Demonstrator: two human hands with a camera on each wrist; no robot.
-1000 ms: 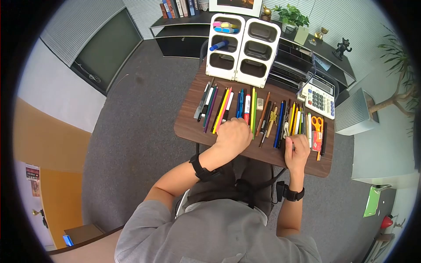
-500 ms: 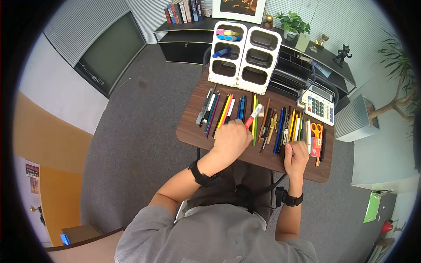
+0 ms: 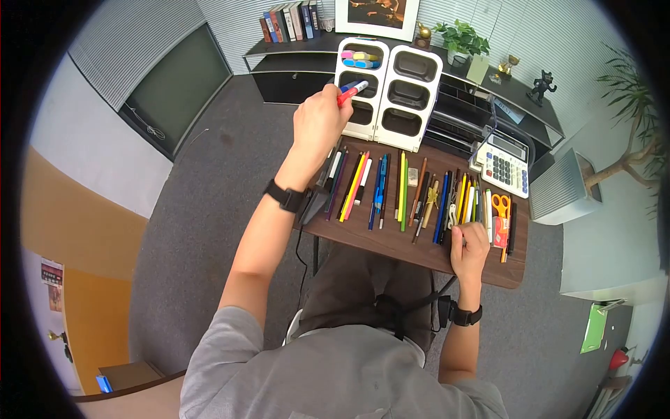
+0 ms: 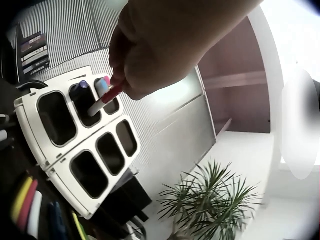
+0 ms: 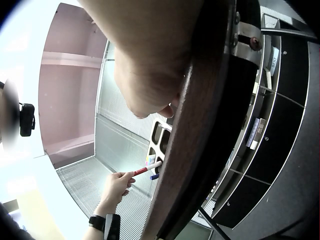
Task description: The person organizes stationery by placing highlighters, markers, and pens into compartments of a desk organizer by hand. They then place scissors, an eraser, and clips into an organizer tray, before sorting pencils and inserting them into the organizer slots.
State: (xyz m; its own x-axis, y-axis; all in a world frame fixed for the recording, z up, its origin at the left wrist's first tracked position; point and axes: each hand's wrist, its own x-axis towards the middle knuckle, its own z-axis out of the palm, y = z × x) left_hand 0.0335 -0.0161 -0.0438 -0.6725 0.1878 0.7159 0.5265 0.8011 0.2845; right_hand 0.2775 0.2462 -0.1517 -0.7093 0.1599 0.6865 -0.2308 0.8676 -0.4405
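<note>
The left hand point(image 3: 317, 124) pinches a red and white marker point(image 3: 351, 93) at its red end, in front of the middle compartment in the left column of the white organizer point(image 3: 382, 105). In the left wrist view the marker's white end point(image 4: 95, 108) points into that compartment, beside a blue marker point(image 4: 83, 85). Pink, yellow and blue highlighters point(image 3: 361, 63) lie in the compartment above. The right hand point(image 3: 470, 246) rests at the table's near edge, fingers loosely curled, below a white clip-like item point(image 3: 452, 214) and several pens; nothing shows in its grip.
Pens and pencils lie in rows across the brown table point(image 3: 412, 244). At its right are orange scissors point(image 3: 500, 204) and a calculator point(image 3: 507, 165). Behind stands a dark shelf point(image 3: 293, 61) with books point(image 3: 292, 22), a framed picture and a potted plant point(image 3: 460, 38).
The left hand has picked the red marker up from the row on the table and carried it up and to the left, to the organizer. The right hand has barely moved.
</note>
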